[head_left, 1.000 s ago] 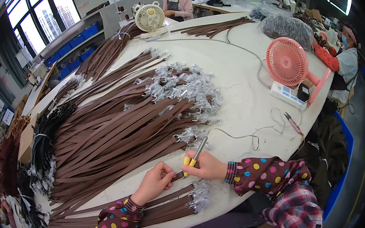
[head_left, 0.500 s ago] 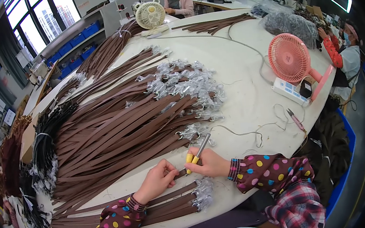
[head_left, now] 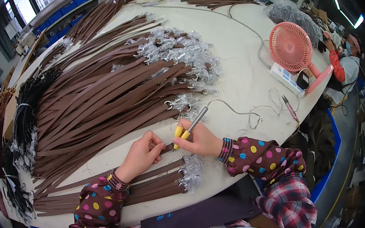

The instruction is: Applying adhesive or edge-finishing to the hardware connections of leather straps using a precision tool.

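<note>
My left hand (head_left: pixel 140 157) pinches the end of a brown strap (head_left: pixel 167 149) between thumb and fingers. Closed around a corded pen-shaped tool (head_left: pixel 197 120) with a silver barrel and yellow parts, my right hand (head_left: pixel 202 139) holds its lower tip at that strap end. Whether the tip touches the strap is too small to tell. Below the hands lie several brown straps (head_left: pixel 155 189), their right ends wrapped in clear plastic (head_left: pixel 191 173). Beyond the hands spreads a large heap of brown straps (head_left: pixel 102 109), with metal hooks and clear plastic (head_left: pixel 176 52) on their right ends.
A pink fan (head_left: pixel 291 45) stands right, beside a white power strip (head_left: pixel 286 79). Thread snips (head_left: pixel 289 107) lie near the table's right edge. The tool's cable (head_left: pixel 247 113) crosses the white table (head_left: pixel 242 67). Black straps (head_left: pixel 26 126) lie left; a co-worker (head_left: pixel 342 64) is far right.
The view has tilted down, so the scene sits higher and slightly left in it. Both hands keep their grip, with the tool tip still at the strap end.
</note>
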A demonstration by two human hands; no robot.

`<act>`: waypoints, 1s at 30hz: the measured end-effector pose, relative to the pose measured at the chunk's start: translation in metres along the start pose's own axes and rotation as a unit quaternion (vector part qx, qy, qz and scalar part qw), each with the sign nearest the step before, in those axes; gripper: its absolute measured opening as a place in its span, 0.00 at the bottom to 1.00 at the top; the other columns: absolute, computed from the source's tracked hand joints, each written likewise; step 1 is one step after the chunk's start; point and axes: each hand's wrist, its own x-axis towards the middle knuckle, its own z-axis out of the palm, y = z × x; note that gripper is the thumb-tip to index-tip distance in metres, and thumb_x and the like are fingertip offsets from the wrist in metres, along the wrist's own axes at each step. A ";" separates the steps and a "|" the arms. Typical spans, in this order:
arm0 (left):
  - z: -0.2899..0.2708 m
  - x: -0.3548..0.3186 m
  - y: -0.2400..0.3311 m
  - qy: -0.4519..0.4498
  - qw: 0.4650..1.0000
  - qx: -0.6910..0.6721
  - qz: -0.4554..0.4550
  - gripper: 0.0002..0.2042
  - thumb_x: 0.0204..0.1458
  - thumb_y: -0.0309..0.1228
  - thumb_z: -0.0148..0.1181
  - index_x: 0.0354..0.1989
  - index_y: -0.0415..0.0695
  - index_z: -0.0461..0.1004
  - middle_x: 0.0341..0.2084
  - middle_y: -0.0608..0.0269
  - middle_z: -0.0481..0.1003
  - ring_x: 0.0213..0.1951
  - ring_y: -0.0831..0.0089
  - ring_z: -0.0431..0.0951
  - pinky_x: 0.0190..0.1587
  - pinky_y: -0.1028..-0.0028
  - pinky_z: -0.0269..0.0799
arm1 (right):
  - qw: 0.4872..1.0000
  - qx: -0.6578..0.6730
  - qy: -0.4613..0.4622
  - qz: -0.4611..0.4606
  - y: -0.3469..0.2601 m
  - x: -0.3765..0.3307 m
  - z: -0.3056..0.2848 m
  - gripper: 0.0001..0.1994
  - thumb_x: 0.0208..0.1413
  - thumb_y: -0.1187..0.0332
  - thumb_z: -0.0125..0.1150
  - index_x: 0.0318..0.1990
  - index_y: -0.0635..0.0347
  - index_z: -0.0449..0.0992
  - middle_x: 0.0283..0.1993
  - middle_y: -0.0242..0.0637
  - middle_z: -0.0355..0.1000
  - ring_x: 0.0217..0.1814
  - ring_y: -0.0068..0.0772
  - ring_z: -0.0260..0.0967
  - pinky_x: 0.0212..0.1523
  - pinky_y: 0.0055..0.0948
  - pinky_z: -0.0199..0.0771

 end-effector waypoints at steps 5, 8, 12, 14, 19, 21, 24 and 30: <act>-0.001 0.007 0.002 0.004 0.999 -0.027 0.041 0.07 0.56 0.28 0.54 0.33 0.39 0.64 0.22 0.66 0.72 0.21 0.81 0.73 0.22 0.81 0.69 | 0.999 -0.035 0.017 -0.003 -0.002 -0.004 0.000 0.09 0.55 0.71 0.59 0.34 0.62 0.64 0.29 0.32 0.68 0.31 0.17 0.68 0.31 0.19 0.67; -0.002 0.012 0.002 -0.011 1.000 -0.006 0.020 0.07 0.56 0.29 0.54 0.33 0.39 0.64 0.25 0.64 0.74 0.21 0.81 0.73 0.23 0.81 0.69 | 0.998 -0.023 0.051 -0.019 -0.001 0.000 0.000 0.09 0.55 0.71 0.58 0.34 0.63 0.64 0.30 0.31 0.67 0.31 0.18 0.68 0.32 0.18 0.67; 0.002 0.008 0.000 -0.014 0.999 -0.027 0.009 0.06 0.57 0.28 0.53 0.34 0.41 0.64 0.26 0.68 0.73 0.22 0.85 0.71 0.23 0.84 0.67 | 0.998 -0.021 0.056 -0.025 0.006 -0.001 0.004 0.11 0.55 0.70 0.59 0.35 0.62 0.62 0.28 0.32 0.69 0.27 0.16 0.68 0.25 0.18 0.66; 0.003 0.006 -0.002 -0.007 0.999 -0.030 0.008 0.08 0.57 0.30 0.54 0.34 0.39 0.64 0.26 0.64 0.75 0.23 0.81 0.73 0.24 0.81 0.70 | 0.998 -0.026 0.048 -0.005 0.006 -0.003 0.004 0.11 0.55 0.70 0.60 0.35 0.62 0.62 0.28 0.31 0.69 0.26 0.15 0.66 0.25 0.18 0.66; 0.003 0.006 0.000 -0.017 0.999 -0.036 0.003 0.08 0.57 0.29 0.54 0.34 0.39 0.64 0.26 0.64 0.75 0.23 0.81 0.73 0.24 0.81 0.70 | 0.999 -0.021 0.044 0.009 0.003 -0.004 0.005 0.11 0.55 0.69 0.60 0.34 0.62 0.63 0.27 0.29 0.68 0.26 0.13 0.63 0.25 0.17 0.63; 0.002 0.005 0.002 -0.018 0.999 -0.033 -0.001 0.08 0.57 0.29 0.54 0.34 0.39 0.64 0.27 0.64 0.75 0.23 0.81 0.73 0.24 0.81 0.70 | 0.999 -0.022 0.039 0.014 0.001 -0.003 0.006 0.10 0.56 0.70 0.60 0.33 0.61 0.63 0.26 0.27 0.66 0.26 0.12 0.60 0.25 0.15 0.60; 0.001 0.006 0.003 -0.021 0.999 -0.027 -0.007 0.07 0.57 0.29 0.54 0.34 0.39 0.65 0.27 0.65 0.75 0.24 0.81 0.73 0.25 0.81 0.70 | 0.998 -0.049 0.044 -0.002 0.003 -0.001 0.005 0.10 0.56 0.69 0.60 0.33 0.61 0.63 0.26 0.27 0.66 0.24 0.11 0.57 0.24 0.16 0.58; 0.000 0.008 0.003 -0.024 0.999 -0.042 -0.004 0.08 0.57 0.30 0.53 0.34 0.39 0.64 0.27 0.65 0.75 0.24 0.82 0.73 0.25 0.81 0.70 | 0.997 -0.057 0.039 0.026 0.003 0.000 0.003 0.13 0.54 0.67 0.62 0.34 0.62 0.62 0.25 0.32 0.68 0.25 0.17 0.65 0.25 0.20 0.65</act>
